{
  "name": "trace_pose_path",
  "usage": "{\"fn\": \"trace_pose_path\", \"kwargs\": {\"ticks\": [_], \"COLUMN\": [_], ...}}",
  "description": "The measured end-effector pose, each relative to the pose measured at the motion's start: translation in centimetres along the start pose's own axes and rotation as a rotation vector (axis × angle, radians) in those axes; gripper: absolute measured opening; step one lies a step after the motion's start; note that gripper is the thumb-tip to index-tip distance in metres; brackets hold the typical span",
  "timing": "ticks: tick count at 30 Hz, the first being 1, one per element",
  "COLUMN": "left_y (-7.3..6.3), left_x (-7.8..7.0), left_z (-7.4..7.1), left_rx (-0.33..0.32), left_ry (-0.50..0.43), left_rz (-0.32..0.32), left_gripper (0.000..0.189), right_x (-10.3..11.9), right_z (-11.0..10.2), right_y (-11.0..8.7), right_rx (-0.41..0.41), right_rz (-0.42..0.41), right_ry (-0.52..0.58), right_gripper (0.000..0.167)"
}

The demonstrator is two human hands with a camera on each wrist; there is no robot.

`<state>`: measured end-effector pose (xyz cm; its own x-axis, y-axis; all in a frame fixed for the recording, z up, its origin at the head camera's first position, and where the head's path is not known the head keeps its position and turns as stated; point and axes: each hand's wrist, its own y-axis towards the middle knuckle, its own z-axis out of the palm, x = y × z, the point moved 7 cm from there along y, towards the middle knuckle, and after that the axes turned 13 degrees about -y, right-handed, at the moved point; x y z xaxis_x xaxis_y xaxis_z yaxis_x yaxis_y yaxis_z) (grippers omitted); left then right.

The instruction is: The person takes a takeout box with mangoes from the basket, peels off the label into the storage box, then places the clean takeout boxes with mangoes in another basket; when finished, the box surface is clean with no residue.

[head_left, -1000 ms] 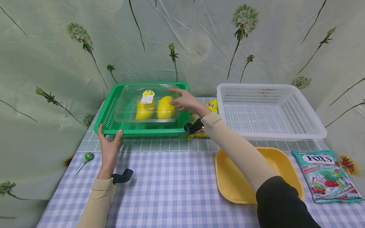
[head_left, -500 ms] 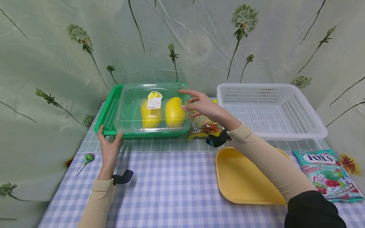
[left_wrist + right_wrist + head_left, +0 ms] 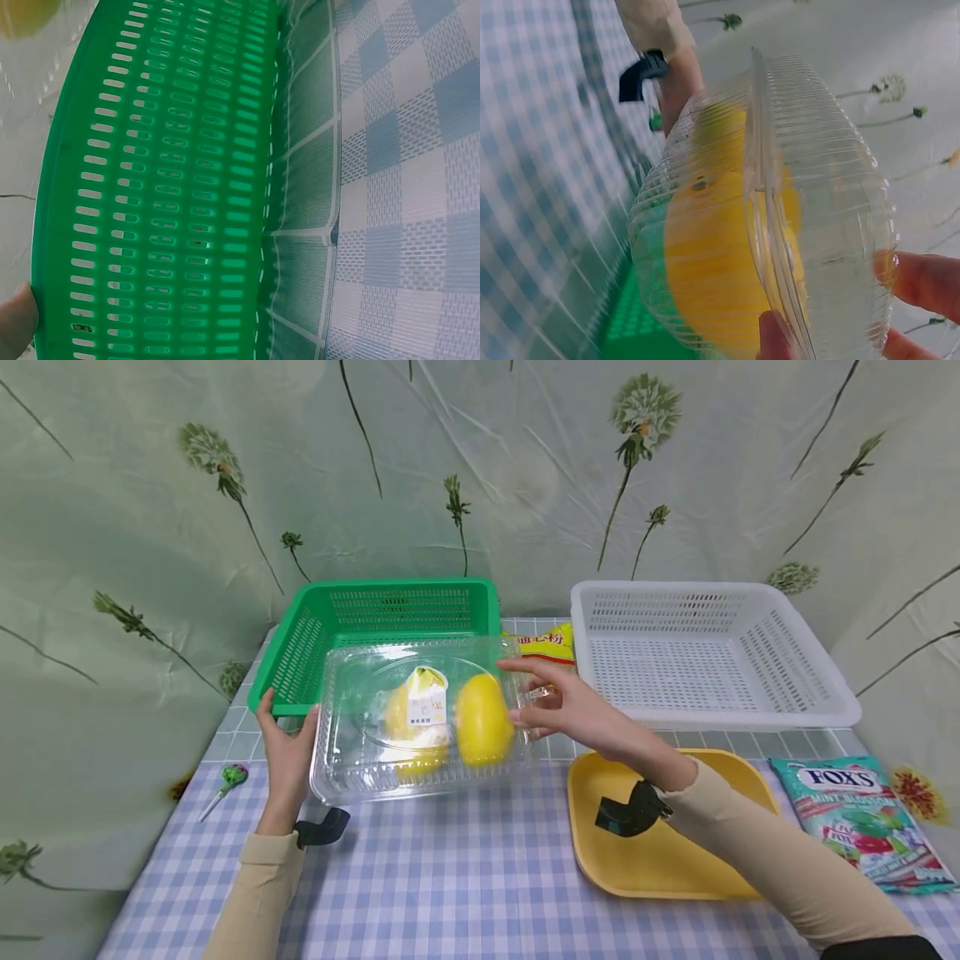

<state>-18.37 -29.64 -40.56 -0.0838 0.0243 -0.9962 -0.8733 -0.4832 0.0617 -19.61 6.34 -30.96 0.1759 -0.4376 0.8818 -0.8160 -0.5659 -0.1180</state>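
Moving toward the person since the earlier frames, the clear plastic box (image 3: 450, 727) is now hanging mostly in front of the green basket (image 3: 405, 602), its far part overlapping the basket's near rim in the head view. Two yellow fruits (image 3: 483, 720) are lying inside the box, and a white label (image 3: 427, 706) is showing on its lid. The right hand (image 3: 581, 706) is holding the box by its right side, thumb pressing near the seam, other fingers (image 3: 926, 281) bending over the lid, parted by the box's thickness. The left hand (image 3: 287, 756) is staying at the basket's near left corner; its thumb and index finger are standing wide apart and touching the rim, though whether they are gripping it I cannot tell. A yellow packet (image 3: 553, 645) is sitting between the green basket and a white basket (image 3: 660, 668). On the checked worktop (image 3: 420, 877), a yellow tray (image 3: 660, 864) is lying near a Fox's candy bag (image 3: 862, 827) at the right, and a lollipop (image 3: 234, 775) is resting left of the left hand.
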Motion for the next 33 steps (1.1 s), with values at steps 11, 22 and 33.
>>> {"fn": "trace_pose_path", "kwargs": {"ticks": [11, 22, 33], "left_y": [-0.3, -0.1, 0.1], "left_x": [-0.4, 0.0, -0.1], "left_z": [-0.1, -0.2, -0.1], "left_rx": [0.014, 0.039, 0.057], "left_ry": [0.004, 0.01, 0.049], "left_rz": [0.024, 0.021, 0.01], "left_gripper": [0.075, 0.08, 0.082], "right_x": [-1.1, -3.7, -5.8], "right_z": [2.8, 4.9, 6.6], "right_y": [-3.3, -3.8, -2.3], "right_rx": [0.07, 0.156, 0.189], "right_rz": [-0.009, 0.009, 0.014], "right_ry": [-0.006, -0.034, 0.034], "right_gripper": [0.06, 0.064, 0.068]}}
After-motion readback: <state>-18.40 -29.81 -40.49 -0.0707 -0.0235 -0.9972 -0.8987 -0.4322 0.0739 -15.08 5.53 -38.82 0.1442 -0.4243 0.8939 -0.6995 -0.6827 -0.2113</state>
